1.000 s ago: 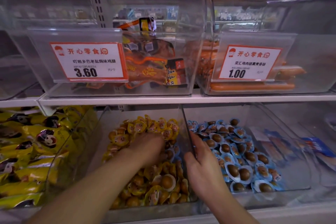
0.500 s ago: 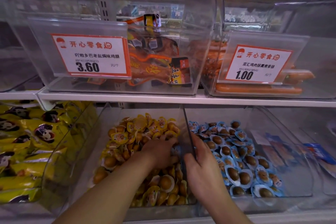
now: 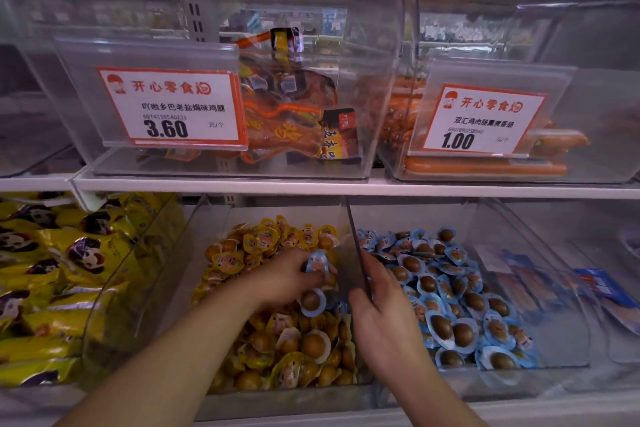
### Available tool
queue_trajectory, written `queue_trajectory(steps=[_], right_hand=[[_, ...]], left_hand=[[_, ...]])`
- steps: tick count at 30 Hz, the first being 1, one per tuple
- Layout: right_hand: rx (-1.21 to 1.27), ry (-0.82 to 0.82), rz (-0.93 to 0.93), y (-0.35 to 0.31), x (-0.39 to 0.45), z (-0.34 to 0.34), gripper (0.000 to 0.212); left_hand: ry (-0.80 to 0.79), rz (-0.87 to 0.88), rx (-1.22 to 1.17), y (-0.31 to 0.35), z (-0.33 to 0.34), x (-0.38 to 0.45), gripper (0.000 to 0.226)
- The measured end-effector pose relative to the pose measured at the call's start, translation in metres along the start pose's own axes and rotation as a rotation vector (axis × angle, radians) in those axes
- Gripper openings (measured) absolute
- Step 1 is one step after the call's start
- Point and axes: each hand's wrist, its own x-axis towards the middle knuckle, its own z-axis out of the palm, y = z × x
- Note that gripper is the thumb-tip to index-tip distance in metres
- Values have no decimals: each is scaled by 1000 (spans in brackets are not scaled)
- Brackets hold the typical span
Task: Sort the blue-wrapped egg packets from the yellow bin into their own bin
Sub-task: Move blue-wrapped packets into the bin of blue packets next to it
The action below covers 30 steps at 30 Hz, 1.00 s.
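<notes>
Your left hand [image 3: 284,279] grips blue-wrapped egg packets [image 3: 317,262] above the yellow bin [image 3: 214,229]; right hand [image 3: 384,319] clasps the divider [image 3: 356,246]. Packets look light, slippery, crushable: pinch the flat rims.

so the left hand [image 3: 287,279] was buried in the yellow bin [image 3: 180,288] a second ago, now it's pulled up out of the pile with a couple of blue-wrapped egg packets [image 3: 317,263] in its grip.

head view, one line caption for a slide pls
Left hand lifts blue-wrapped egg packets from the yellow bin; right hand grips the divider.
</notes>
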Motion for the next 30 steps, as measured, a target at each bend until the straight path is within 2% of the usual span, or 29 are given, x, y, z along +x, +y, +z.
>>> queue_trajectory(steps=[2,4,7,10,13,15,16,17,19,20,21,24,26,28,29,30], right_hand=[[9,7,-8,1,0,1,41],[18,22,-17,1,1,1,38],[-10,67,-20,3,-1,2,43],[-65,223,-178,-3,-11,3,42],[-33,326,-437,-22,-23,2,36],[70,317,-530,-34,-29,2,31],[169,268,-481,-41,-33,3,29],[280,185,-346,-48,-37,5,27],[531,-70,62,-62,-42,13,35],[640,-181,235,-64,-43,18,43],[719,-243,334,-63,-44,23,47],[747,-243,354,-62,-41,21,33],[801,-175,339,-57,-36,10,20],[879,-101,314,-51,-29,-7,19],[904,-60,285,-47,-26,-17,18],[910,-13,255,-45,-22,-27,17]], left_hand=[[207,-1,-206,6,-2,-16,17],[330,-32,-444,13,-1,-37,19],[341,-97,-765,21,0,-70,17],[389,-178,-879,23,2,-94,16],[509,-229,-838,22,6,-112,14],[576,-196,-807,24,10,-121,18],[616,-145,-729,26,13,-125,20],[654,-69,-580,30,17,-129,20],[668,160,-241,37,28,-136,21],[646,256,-144,41,35,-137,25],[621,312,-110,45,42,-138,31],[480,300,-143,55,56,-130,48],[407,261,106,61,57,-123,62],[379,250,335,61,54,-114,77],[356,248,315,61,50,-111,80],[330,227,198,62,45,-110,77]])
